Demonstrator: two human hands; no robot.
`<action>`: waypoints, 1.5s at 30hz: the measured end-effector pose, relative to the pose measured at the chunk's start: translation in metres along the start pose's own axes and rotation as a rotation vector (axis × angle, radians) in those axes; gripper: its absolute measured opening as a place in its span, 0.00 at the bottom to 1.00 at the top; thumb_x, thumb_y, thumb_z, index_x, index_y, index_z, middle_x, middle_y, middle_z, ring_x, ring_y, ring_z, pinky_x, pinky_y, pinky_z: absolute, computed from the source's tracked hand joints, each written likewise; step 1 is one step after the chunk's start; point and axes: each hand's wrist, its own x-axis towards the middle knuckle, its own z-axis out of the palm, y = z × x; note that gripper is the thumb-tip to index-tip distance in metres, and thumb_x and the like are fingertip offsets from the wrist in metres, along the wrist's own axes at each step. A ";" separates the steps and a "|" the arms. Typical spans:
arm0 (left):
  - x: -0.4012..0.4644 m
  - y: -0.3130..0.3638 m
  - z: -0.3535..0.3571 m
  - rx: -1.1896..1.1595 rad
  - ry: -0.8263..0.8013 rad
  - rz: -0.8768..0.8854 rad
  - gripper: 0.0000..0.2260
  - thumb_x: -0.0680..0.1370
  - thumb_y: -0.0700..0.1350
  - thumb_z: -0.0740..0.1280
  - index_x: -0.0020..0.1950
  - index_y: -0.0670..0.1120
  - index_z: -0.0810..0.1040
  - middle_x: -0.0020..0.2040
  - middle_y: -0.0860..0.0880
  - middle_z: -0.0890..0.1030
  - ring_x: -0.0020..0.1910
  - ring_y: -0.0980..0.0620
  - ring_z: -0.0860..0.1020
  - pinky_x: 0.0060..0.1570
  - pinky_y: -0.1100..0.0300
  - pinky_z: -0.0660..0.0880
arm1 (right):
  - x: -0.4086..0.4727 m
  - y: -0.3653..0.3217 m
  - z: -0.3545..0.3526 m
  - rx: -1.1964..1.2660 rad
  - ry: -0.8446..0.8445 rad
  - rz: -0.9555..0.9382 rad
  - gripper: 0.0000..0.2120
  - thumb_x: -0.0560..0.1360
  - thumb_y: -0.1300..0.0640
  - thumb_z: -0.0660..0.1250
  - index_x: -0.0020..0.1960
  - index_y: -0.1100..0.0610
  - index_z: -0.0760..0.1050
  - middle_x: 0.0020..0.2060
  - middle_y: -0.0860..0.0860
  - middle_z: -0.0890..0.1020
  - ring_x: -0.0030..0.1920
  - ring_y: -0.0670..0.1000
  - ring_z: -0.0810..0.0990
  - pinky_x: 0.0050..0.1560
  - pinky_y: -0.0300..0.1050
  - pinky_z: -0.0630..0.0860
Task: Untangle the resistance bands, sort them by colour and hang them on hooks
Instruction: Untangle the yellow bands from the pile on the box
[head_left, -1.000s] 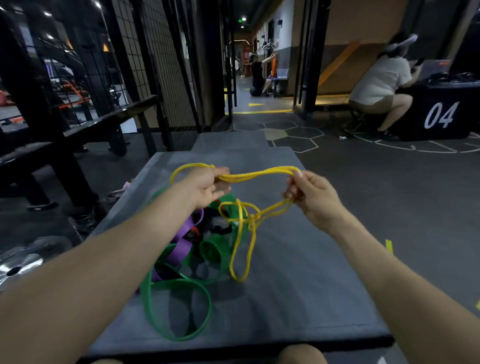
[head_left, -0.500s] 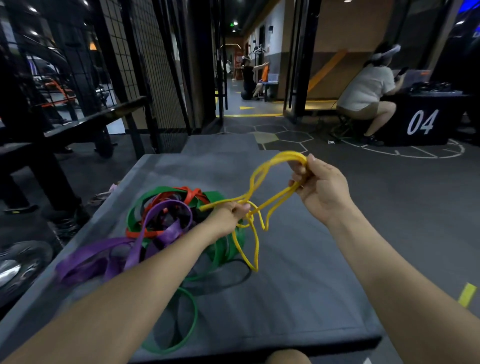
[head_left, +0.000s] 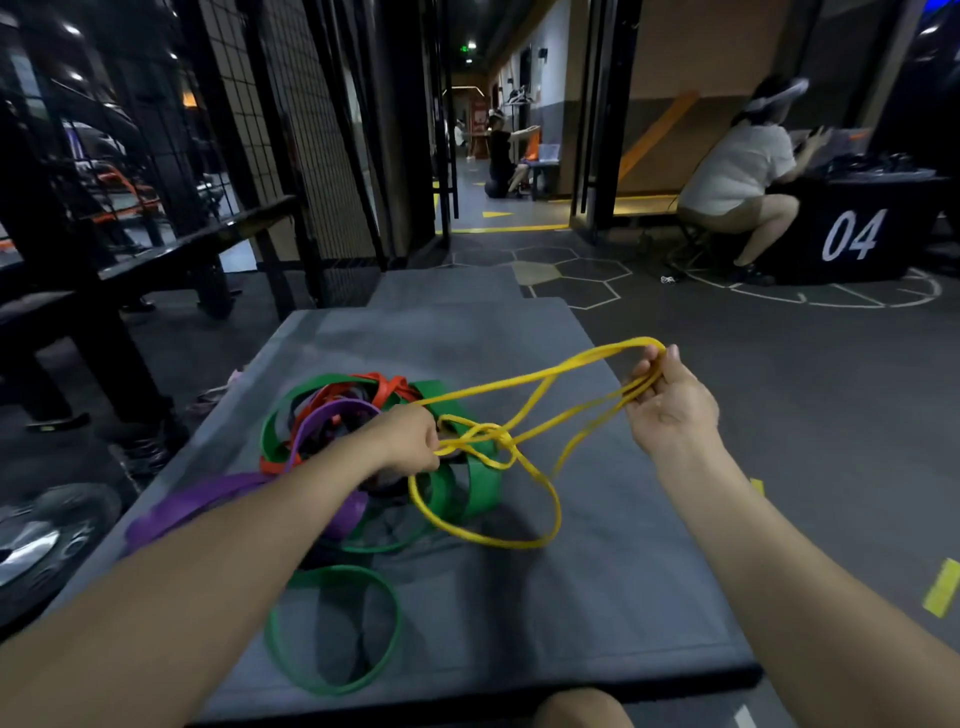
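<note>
Two bare hands work a thin yellow rubber resistance band (head_left: 519, 410) above a grey padded desk (head_left: 597, 597). The right hand (head_left: 670, 410) is raised over the desk's right edge, and its grip is curled: the fingers and thumb pinch several yellow strands gathered at the band's far end, with one loop arching over the fingertips. From there the strands run down and leftward to a knot that sits just right of the left hand (head_left: 410, 441). The left hand's grip is pressed together on the yellow strands at that knot, fingers closed round them. Below the knot a long yellow loop hangs and rests on the desk surface.

Left of the yellow knot, on the desk, lies the heap of other bands. Wide green rubber bands (head_left: 478, 483) curl under and beside the knot, one standing on its edge. Behind the left hand, thin red-orange bands (head_left: 387, 387) cross the top of the heap. A wide purple band (head_left: 197, 504) trails from the heap toward the desk's left edge, partly hidden by the left forearm. A separate thin green loop (head_left: 332, 629) lies flat on the desk near its front edge, apart from the heap.

Beyond the desk's far right corner, a person in a white shirt (head_left: 737, 171) sits at a black box marked 04 (head_left: 852, 234).
</note>
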 end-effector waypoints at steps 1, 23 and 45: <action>-0.005 -0.002 -0.006 -0.123 -0.070 0.017 0.04 0.71 0.37 0.66 0.42 0.44 0.79 0.36 0.47 0.80 0.35 0.49 0.78 0.31 0.63 0.71 | 0.002 0.002 -0.003 0.012 0.048 -0.011 0.08 0.77 0.63 0.63 0.40 0.60 0.72 0.26 0.51 0.80 0.29 0.46 0.75 0.35 0.36 0.73; -0.019 0.026 -0.090 -1.589 0.092 0.223 0.19 0.76 0.34 0.49 0.50 0.46 0.78 0.40 0.55 0.83 0.34 0.61 0.81 0.32 0.68 0.77 | -0.005 0.025 -0.012 -0.607 -0.160 -0.035 0.09 0.77 0.69 0.60 0.54 0.64 0.76 0.37 0.54 0.79 0.36 0.48 0.76 0.40 0.37 0.73; 0.049 0.155 -0.101 -1.714 -0.110 0.347 0.09 0.79 0.35 0.57 0.41 0.43 0.72 0.40 0.45 0.75 0.42 0.52 0.76 0.43 0.59 0.79 | 0.021 0.017 -0.047 -1.101 -0.112 -0.046 0.16 0.74 0.71 0.53 0.39 0.61 0.78 0.31 0.53 0.75 0.30 0.49 0.71 0.31 0.40 0.68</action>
